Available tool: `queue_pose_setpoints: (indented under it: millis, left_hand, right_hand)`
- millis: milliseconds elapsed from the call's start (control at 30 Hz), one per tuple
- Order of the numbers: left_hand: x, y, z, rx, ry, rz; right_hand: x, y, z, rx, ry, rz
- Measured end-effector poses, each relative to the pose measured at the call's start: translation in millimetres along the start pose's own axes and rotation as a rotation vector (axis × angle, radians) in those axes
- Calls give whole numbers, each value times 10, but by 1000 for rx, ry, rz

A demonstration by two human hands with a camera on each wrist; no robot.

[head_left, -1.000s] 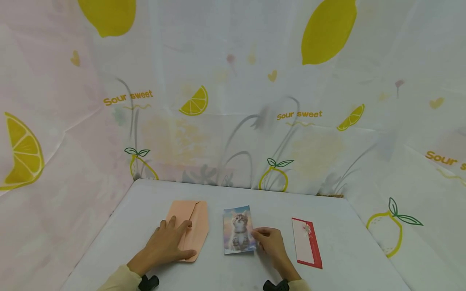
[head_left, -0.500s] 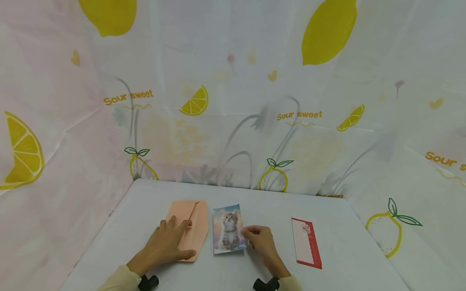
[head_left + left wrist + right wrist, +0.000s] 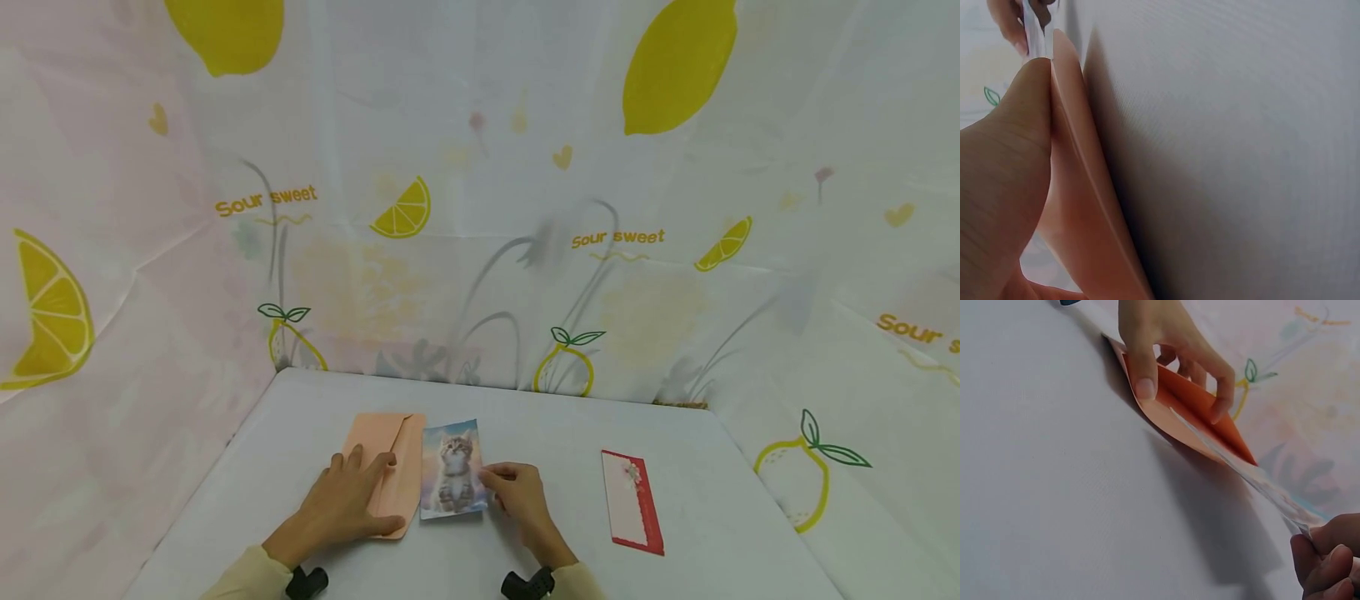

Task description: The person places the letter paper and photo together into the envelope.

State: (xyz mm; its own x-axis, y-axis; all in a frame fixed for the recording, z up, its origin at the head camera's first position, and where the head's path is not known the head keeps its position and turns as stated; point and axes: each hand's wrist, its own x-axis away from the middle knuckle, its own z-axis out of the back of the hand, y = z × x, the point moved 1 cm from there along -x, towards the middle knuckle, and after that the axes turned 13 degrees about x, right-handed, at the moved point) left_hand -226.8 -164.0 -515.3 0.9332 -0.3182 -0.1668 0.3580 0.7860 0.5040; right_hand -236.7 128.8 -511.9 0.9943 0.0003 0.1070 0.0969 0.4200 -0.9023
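Observation:
My left hand rests spread over a peach envelope on the left of the table. The right wrist view shows its thumb pressing the envelope's flap and the fingers at the opposite edge, with the orange inside gaping between them. My right hand pinches the right edge of a kitten picture card between thumb and fingers. The card's left edge overlaps the envelope's right side in the head view. Seen from the right wrist, the tilted card has its far edge at the envelope's mouth.
A red-and-white card with a small flower lies flat to the right on the white table. Lemon-printed cloth walls in the back and sides. Black wrist cameras sit by both sleeves.
My right hand has carried the kitten card leftward from mid-table, until it overlaps the envelope's right side. The left hand, envelope and red-and-white card stay in place.

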Motion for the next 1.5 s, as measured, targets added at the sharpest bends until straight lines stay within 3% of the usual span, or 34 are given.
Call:
queue_pose_setpoints:
  millis: [333, 900, 1500]
  left_hand:
    - [0, 5, -15, -11, 1, 12]
    - [5, 19, -9, -19, 36, 1]
    - [13, 14, -15, -25, 17, 15]
  right_hand:
    - [-10, -49, -184, 0, 17, 18]
    - [-12, -191, -461, -152, -6, 59]
    - [-17, -293, -784, -156, -115, 40]
